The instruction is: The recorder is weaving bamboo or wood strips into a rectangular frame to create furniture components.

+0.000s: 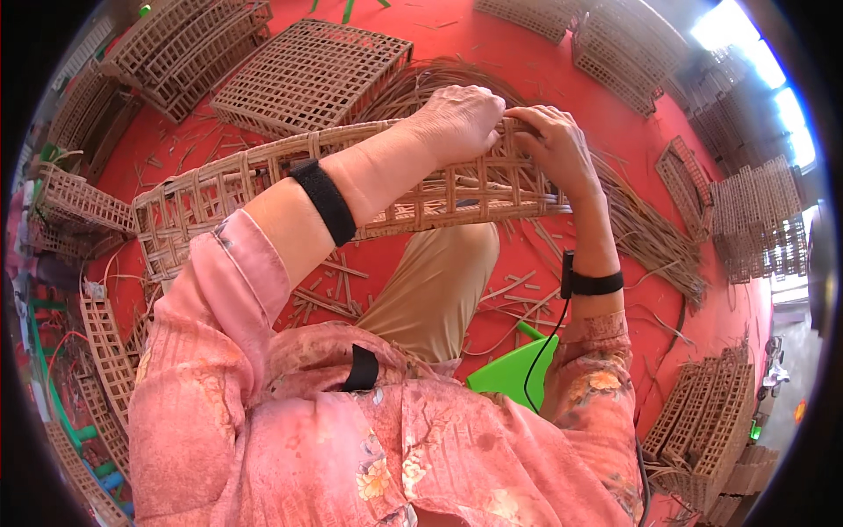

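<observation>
A long openwork rattan basket with a square lattice is propped across my front, above my bent knee. My left hand is closed in a fist at its upper edge, thumb side toward my right hand. What the left fingers pinch is hidden. My right hand is closed over the basket's right end, fingers curled on the top rim close to the left fist. Behind the basket lies a bundle of long rattan strips, reaching out to the right.
On the red floor lie scattered cane offcuts. A finished flat lattice basket rests beyond my left arm. Stacked rattan baskets stand far left, with more stacks at right. A green plastic stool is near my right elbow.
</observation>
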### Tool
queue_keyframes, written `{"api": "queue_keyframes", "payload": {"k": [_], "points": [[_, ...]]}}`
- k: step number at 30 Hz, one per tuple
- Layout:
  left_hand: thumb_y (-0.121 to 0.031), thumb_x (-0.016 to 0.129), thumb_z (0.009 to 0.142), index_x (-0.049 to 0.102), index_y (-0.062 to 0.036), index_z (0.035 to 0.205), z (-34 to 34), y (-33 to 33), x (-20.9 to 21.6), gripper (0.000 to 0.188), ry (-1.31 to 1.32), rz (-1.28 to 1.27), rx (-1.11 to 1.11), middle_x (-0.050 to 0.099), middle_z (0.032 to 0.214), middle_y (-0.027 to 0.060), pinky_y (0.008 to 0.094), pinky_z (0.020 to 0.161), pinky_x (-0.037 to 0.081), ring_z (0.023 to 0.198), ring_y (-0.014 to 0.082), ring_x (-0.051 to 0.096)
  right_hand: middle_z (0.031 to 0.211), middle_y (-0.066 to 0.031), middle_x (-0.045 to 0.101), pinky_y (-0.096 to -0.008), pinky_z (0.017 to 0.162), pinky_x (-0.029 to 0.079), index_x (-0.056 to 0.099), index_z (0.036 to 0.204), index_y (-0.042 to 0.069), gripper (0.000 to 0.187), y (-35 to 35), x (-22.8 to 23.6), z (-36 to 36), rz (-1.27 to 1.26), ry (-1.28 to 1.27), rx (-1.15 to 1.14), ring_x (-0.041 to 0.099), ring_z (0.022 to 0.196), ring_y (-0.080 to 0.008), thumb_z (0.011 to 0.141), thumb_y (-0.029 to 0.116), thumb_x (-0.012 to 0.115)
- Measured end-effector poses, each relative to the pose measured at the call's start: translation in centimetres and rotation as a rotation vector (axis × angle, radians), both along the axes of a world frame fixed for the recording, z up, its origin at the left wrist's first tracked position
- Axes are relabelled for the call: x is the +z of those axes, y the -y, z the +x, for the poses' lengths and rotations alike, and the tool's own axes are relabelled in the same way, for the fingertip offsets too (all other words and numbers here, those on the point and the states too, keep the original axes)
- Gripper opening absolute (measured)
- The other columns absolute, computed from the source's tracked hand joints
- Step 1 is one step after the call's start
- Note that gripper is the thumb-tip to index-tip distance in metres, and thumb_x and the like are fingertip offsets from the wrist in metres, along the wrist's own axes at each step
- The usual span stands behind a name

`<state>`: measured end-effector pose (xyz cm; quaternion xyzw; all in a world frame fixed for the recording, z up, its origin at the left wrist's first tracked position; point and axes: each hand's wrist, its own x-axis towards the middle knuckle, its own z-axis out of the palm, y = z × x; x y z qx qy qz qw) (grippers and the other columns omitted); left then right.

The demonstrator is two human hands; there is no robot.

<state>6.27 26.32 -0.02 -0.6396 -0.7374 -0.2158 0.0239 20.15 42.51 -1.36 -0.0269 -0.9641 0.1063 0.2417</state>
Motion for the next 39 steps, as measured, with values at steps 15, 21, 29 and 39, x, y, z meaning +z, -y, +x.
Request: {"api": "queue_keyframes", "payload": {"k": [15,21,29,39], "points": [[-0.022,0.066,0.087,0.069,-0.0028,0.108,0.7,0.0,-2.2,0.028,-0.039,0.189,0.064,0.070,0.098,0.0140,0.0435,0.086,0.053,0.096,0.0331,0.067,0.089,-0.0130,0.072,-0.0392,0.079,0.053,0.073,0.106,0.007,0.028,-0.4,0.4,-0.4,-0.096,-0.067,0.085,0.068,0.083,-0.0315,0.082,0.021,0.068],[-0.022,0.068,0.086,0.074,-0.0047,0.106,-0.2,0.1,-0.7,0.027,0.178,0.096,0.069,0.072,0.097,0.0152,0.0418,0.086,0.053,0.097,0.0336,0.067,0.087,-0.0123,0.073,-0.0349,0.077,0.055,0.074,0.105,0.005,0.026,-0.5,1.4,-1.0,-0.300,0.067,0.082,0.070,0.077,-0.0243,0.083,0.020,0.069],[-0.023,0.076,0.077,0.077,-0.0050,0.101,-1.2,-0.7,-0.1,0.030,0.462,0.021,0.059,0.074,0.088,0.0128,0.0352,0.081,0.054,0.084,0.0214,0.069,0.087,-0.0099,0.074,-0.0315,0.077,0.053,0.076,0.098,0.003,0.026,-1.3,0.9,3.0,-0.492,-0.361,-0.247,0.068,0.081,-0.0184,0.090,0.025,0.067],[-0.028,0.076,0.075,0.078,-0.0125,0.100,-1.1,-1.0,-0.2,0.029,0.536,-0.020,0.093,0.073,0.104,0.0144,0.0398,0.092,0.053,0.102,0.0298,0.068,0.091,-0.0028,0.073,-0.0299,0.073,0.051,0.075,0.100,0.005,0.037,-4.2,-5.2,6.0,-1.197,-0.278,-0.400,0.066,0.081,-0.0138,0.092,0.041,0.070]]}}
